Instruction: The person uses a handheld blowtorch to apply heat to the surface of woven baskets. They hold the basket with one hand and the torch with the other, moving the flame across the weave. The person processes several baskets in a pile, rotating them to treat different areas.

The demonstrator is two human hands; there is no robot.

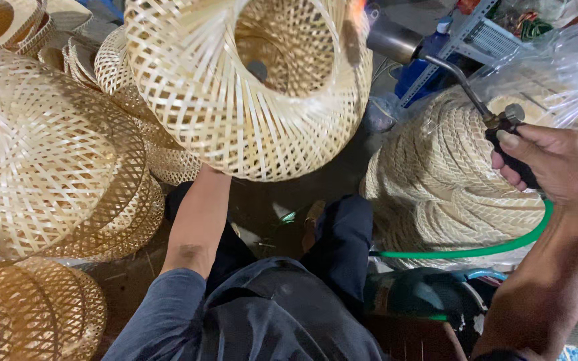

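One head view only. Right hand (pixel 548 164) clenched around black handle of gas torch (pixel 436 63), green hose (pixel 496 249) trailing below; small flame at nozzle licking rim of woven bamboo shade (pixel 249 87). Shade raised on left arm, left hand hidden inside, grip impossible to tell. Rim near flame being singed, apparently mid-pass; remainder seemingly untouched. Stacked shades (pixel 41 154) at left, unclear whether finished. Coiled rope (pixel 449 167) at right.
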